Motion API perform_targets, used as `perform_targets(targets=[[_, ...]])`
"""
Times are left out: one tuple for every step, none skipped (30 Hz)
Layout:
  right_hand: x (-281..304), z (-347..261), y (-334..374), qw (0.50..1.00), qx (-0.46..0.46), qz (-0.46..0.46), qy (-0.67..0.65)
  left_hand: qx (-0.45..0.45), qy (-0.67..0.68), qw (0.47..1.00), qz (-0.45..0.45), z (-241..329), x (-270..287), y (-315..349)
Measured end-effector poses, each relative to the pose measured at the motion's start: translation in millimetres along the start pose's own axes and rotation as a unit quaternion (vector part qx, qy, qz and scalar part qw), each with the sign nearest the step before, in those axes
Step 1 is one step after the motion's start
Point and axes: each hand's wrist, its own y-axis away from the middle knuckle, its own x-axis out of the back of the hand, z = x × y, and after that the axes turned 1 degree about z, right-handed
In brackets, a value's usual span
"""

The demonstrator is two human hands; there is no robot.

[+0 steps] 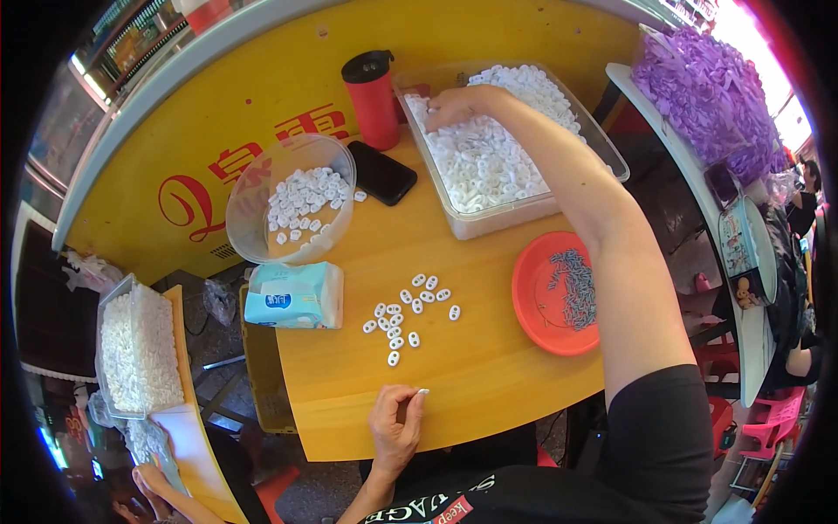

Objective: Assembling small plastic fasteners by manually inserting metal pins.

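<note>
Near the front edge of the table, my left hand (397, 428) is closed, pinching a small white plastic piece (424, 392) between thumb and fingertips. My right arm stretches across the table, and my right hand (458, 106) reaches into a clear tub (471, 227) heaped with white plastic pieces (497, 162). Its fingertips are hidden among the pieces. On the tabletop between my hands lie several loose oval white pieces with two dark holes (395, 320). To the right of them, a red plate (532, 323) holds a pile of small grey metal screws or pins (574, 293), partly covered by my arm.
A round clear bowl (244, 223) with white pieces stands back left, beside a black phone (381, 173) and red tumbler (374, 109). A blue tissue pack (295, 295) sits at the left edge. Another person's hands (153, 480) show lower left. Purple material (707, 96) is heaped at right.
</note>
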Motion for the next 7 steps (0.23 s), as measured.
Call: perform_targets(targets=[[4, -17, 6, 0.998, -0.004, -0.062, 0.022, 0.008, -0.003, 1.000, 0.003, 0, 2, 2], [5, -22, 10, 0.991, -0.014, -0.122, 0.045, 0.009, -0.004, 1.000, 0.003, 0, 2, 3], [3, -26, 14, 0.991, -0.013, -0.124, 0.044, 0.002, -0.005, 1.000, 0.005, 1, 2, 3], [1, -25, 17, 0.991, 0.003, -0.121, 0.053, -0.008, -0.004, 1.000, 0.007, 2, 2, 1], [0, -24, 20, 0.991, 0.020, -0.119, 0.062, -0.008, -0.003, 1.000, 0.006, 2, 1, 1], [0, -24, 21, 0.985, 0.047, -0.124, 0.108, -0.009, 0.000, 1.000, 0.006, 1, 1, 1], [1, -26, 22, 0.977, 0.073, -0.129, 0.154, -0.010, 0.002, 1.000, 0.007, -1, 1, 1]])
